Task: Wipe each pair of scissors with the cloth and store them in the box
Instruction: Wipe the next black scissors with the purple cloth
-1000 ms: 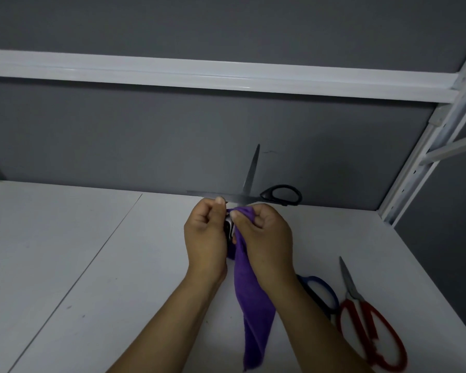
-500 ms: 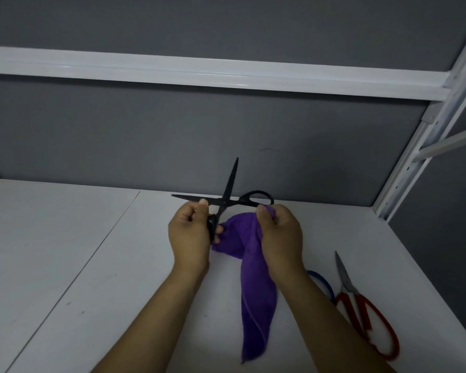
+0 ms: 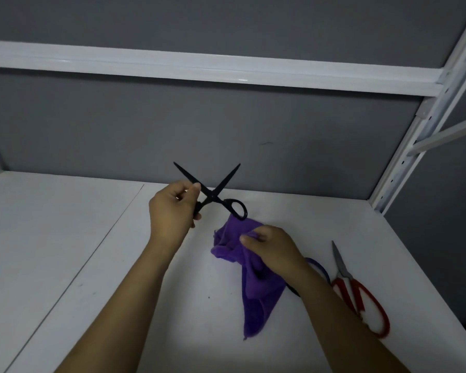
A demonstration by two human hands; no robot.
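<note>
Nearest the viewer, the tail of the purple cloth [image 3: 256, 286] hangs down toward the counter [image 3: 65, 251]; to its right the red-handled scissors [image 3: 358, 294] lie flat, blades closed, tips pointing away; the blue-handled scissors [image 3: 319, 267] lie just beside them, mostly hidden under the right forearm.

Next out, the right hand [image 3: 273, 250] holds the bunched upper part of the cloth; its grip is pinched on the fabric, thumb against curled fingers.

Farther still, the left hand [image 3: 171, 208] holds the black scissors [image 3: 213, 196] above the counter; its grip is curled round one handle loop, with the thumb at the nearer blade. The blades are spread into an X, both tips pointing up and away toward the grey wall [image 3: 92, 125]; the free handle loop sits just above the top edge of the cloth, and contact cannot be confirmed.

Governing relation: the blades lie beyond and to the left of the cloth-holding grip; each blade runs diagonally outward from the pivot; the right hand is the nearer one, so the wipe probably calls for it to carry the cloth up and away along a blade.

A white shelf rail [image 3: 199, 68] crosses the wall; no box is in view.
</note>
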